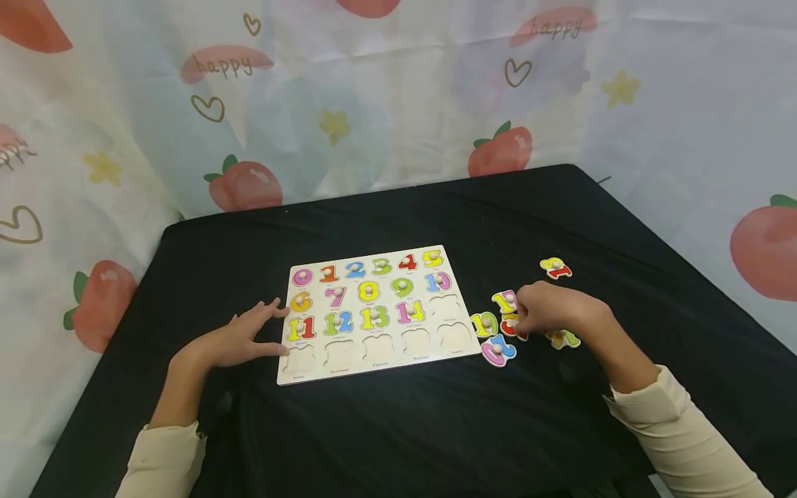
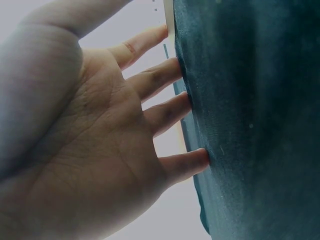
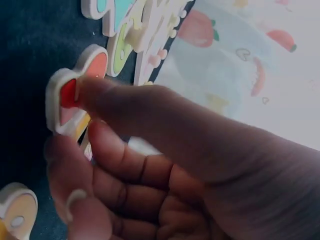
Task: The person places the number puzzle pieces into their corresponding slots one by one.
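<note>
My right hand [image 1: 554, 306] is to the right of the wooden number puzzle board [image 1: 378, 347], with thumb and fingers curled round a red number piece [image 1: 509, 325]. In the right wrist view the thumb presses on this piece, whose far side is partly hidden by the fingers. My left hand [image 1: 239, 337] has its fingers spread, with fingertips at the board's left edge. Knobbed, coloured numbers fill the upper rows; bare recesses show at the third row's right end and along the bottom row.
Beside the board's right edge lie a yellow-green piece [image 1: 484, 324], a pink and blue piece [image 1: 498, 350] and a yellow and pink piece [image 1: 505, 300]. Another yellow-green piece [image 1: 563, 339] is partly beneath my right wrist. Farther back is a yellow and red piece [image 1: 556, 267]. Black cloth [image 1: 386, 436] covers the table.
</note>
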Available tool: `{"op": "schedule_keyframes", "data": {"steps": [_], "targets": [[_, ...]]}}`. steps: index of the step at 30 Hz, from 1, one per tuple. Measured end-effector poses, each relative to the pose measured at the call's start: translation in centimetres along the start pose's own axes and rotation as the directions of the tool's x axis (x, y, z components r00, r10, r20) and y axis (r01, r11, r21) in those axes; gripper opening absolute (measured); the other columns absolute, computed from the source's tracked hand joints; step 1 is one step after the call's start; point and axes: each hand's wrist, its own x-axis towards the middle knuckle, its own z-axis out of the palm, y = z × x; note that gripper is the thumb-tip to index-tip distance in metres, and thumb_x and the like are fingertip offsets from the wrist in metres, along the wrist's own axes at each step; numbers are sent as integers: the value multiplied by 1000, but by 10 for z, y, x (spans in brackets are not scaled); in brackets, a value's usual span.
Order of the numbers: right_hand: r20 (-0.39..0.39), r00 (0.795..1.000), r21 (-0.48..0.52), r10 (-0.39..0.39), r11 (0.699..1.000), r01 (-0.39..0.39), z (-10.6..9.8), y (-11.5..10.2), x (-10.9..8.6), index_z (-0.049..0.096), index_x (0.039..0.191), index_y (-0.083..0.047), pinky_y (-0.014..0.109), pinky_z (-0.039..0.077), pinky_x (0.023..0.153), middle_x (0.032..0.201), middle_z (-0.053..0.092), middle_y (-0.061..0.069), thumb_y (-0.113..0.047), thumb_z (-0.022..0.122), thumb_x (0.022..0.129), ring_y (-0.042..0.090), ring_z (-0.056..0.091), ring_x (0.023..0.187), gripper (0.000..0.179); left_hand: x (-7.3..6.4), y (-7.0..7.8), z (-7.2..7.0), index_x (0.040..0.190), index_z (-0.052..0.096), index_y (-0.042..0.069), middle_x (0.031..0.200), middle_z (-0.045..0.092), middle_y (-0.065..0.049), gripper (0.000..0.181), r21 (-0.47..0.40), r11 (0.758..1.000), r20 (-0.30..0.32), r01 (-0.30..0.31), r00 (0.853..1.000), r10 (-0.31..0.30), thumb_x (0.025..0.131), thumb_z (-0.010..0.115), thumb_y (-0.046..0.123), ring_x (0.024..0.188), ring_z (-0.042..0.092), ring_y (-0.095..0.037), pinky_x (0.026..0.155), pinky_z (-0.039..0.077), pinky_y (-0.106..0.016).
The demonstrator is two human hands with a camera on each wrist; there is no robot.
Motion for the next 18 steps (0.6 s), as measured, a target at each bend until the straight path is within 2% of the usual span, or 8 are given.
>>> {"op": "schedule_keyframes", "data": {"steps": [4,11,18], "targets": [[-10,1000,-8,2,1000,-3,4,1,1,61,63,-9,24,37,45,52,48,-3,-19,60,88,9,46,42,26,1,-1,1,144,33,6,151,16,-26,83,-1,1000,-2,-1,1000,1,81,69,47,138,4,-45,101,4,-70],[-29,1000,-37,-4,999,3,0,0,-1,54,70,-8,25,40,50,61,48,0,-13,62,86,11,49,51,18,2,-3,2,144,34,5,150,17,-27,84,12,1000,-1,-10,1000,10,81,68,48,138,5,-45,101,4,-70],[-86,988,-34,-125,992,122,-3,-6,-3,55,75,-7,27,39,53,67,47,-2,-5,63,82,11,46,57,11,3,-4,2,144,33,5,151,17,-26,85,22,1000,-4,-1,1000,2,81,68,49,138,4,-45,101,4,-70]]}}
